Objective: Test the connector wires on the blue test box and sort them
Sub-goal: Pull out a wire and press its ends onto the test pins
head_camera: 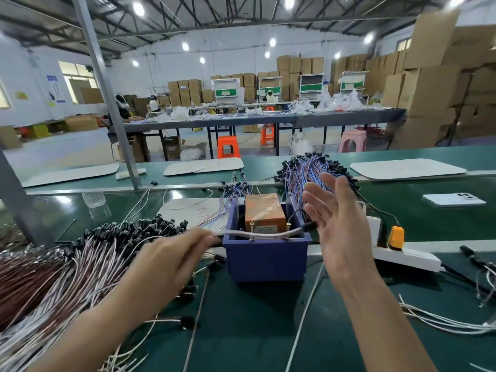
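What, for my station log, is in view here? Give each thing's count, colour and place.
test box: one, blue, centre of bench
block: one, orange, inside the box
wire: one, grey, across the box's front pins
left pile of wires: many, white and brown, left of the box
back pile of wires: many, blue and red, behind the box
power strip: one, white, right of the box
plug: one, orange, in the power strip
phone: one, white, far right on bench
stools: two orange, one pink, beyond the bench
cardboard boxes: many, brown, back and right
left hand: pinches the wire's left end
right hand: open, raised right of the box
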